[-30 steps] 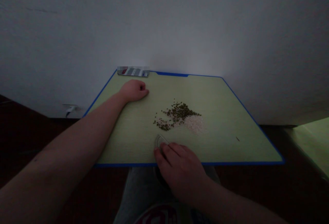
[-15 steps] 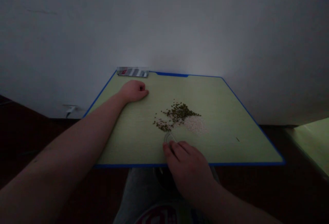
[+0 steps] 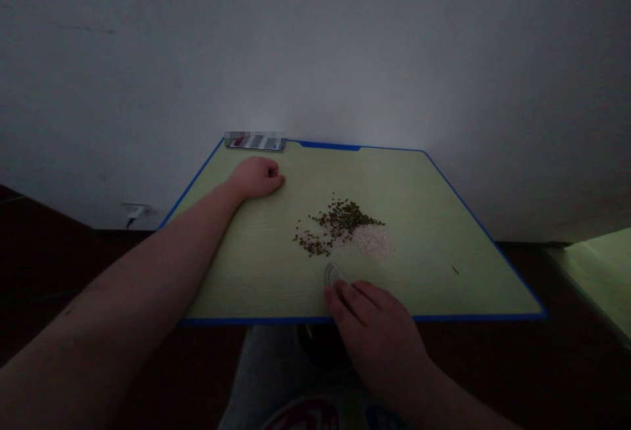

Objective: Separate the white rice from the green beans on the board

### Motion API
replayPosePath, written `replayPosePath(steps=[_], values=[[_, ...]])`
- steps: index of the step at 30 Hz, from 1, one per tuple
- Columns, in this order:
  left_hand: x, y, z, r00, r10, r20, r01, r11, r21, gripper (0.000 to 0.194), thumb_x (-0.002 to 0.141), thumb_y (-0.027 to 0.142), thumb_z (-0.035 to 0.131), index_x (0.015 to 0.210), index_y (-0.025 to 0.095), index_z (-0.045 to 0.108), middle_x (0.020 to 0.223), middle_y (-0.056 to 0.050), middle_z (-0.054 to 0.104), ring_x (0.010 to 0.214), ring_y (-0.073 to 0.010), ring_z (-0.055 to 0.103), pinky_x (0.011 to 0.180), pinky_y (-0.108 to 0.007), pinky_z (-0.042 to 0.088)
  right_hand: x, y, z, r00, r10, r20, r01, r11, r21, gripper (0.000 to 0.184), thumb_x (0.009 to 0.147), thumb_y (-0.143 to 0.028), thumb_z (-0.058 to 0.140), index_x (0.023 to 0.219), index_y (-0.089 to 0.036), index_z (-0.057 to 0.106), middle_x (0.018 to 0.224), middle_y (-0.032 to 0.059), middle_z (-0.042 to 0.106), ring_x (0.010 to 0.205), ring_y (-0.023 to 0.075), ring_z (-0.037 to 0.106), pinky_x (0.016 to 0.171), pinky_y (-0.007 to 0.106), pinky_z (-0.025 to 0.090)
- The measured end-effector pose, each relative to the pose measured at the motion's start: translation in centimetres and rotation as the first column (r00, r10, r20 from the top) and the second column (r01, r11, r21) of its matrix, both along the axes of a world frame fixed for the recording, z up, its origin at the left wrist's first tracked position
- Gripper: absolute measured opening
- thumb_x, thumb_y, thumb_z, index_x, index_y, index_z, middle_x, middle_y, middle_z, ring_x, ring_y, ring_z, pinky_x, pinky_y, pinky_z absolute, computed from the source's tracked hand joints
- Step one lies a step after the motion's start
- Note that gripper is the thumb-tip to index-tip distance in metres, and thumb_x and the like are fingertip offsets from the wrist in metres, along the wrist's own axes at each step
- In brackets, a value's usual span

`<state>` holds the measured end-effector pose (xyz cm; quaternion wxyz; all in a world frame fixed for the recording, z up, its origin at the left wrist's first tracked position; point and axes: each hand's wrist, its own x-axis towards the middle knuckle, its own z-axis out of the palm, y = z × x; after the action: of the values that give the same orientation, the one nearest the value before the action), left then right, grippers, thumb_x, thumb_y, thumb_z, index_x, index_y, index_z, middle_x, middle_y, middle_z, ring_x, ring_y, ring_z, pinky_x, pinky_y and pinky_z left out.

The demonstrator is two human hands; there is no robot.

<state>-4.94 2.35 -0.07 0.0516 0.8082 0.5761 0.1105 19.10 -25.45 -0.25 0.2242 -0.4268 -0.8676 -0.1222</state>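
My right hand [image 3: 377,321] pinches a clear plastic protractor [image 3: 334,274] at the front of the board, its curved edge showing past my fingertips. Just beyond it lie dark green beans [image 3: 346,217], heaped with some scattered toward the left. A pile of pale, rice-like grains [image 3: 373,240] touches the beans on their right, and a few pale grains mix with the beans at left. My left hand [image 3: 257,177] rests on the board at the back left, fingers curled in a loose fist; nothing shows in it.
The pale green board [image 3: 419,200] has a blue rim and meets the wall at the back. A phone-like flat object [image 3: 256,143] lies at its back left corner. A small thin sliver [image 3: 455,269] lies at the right. A socket with a plug [image 3: 137,211] is low on the wall.
My right hand has drawn the protractor back toward me and slightly right, away from the beans. My left hand has stayed in place.
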Motion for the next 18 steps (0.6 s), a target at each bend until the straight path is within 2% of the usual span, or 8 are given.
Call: replayPosePath(steps=[4,11,18], values=[[0.0,0.0,0.1,1.0,0.005,0.019,-0.005,1.0,-0.003,0.028,0.075,0.046,0.054,0.066,0.021,0.06,0.061,-0.003,0.056,0.063,-0.0179,0.049,0.061,-0.031,0.035,0.1,1.0,-0.2,1.0,-0.013,0.007,0.013,1.0,-0.013,0.036,0.08,-0.002,0.052,0.111,-0.008,0.071,0.102,0.0135,0.077,0.087,0.0251,0.068,0.072,0.037,0.057],[-0.1,0.2,-0.2,1.0,-0.012,0.012,0.012,1.0,0.015,0.029,0.076,0.047,0.054,0.067,0.021,0.062,0.062,-0.004,0.058,0.062,-0.0181,0.05,0.06,-0.032,0.036,2.5,2.1,-0.2,0.992,-0.096,0.078,0.096,0.995,0.001,0.036,0.079,0.001,0.053,0.108,-0.007,0.073,0.1,0.0133,0.078,0.084,0.0251,0.07,0.073,0.037,0.06],[0.0,0.0,-0.1,1.0,0.004,-0.001,-0.004,1.0,0.011,0.029,0.076,0.046,0.054,0.066,0.02,0.061,0.061,-0.003,0.058,0.061,-0.0173,0.049,0.059,-0.031,0.034,2.0,2.2,0.0,0.998,0.064,-0.026,-0.064,0.998,-0.022,0.031,0.088,-0.004,0.051,0.108,-0.011,0.073,0.096,0.011,0.078,0.083,0.0205,0.069,0.076,0.033,0.06]])
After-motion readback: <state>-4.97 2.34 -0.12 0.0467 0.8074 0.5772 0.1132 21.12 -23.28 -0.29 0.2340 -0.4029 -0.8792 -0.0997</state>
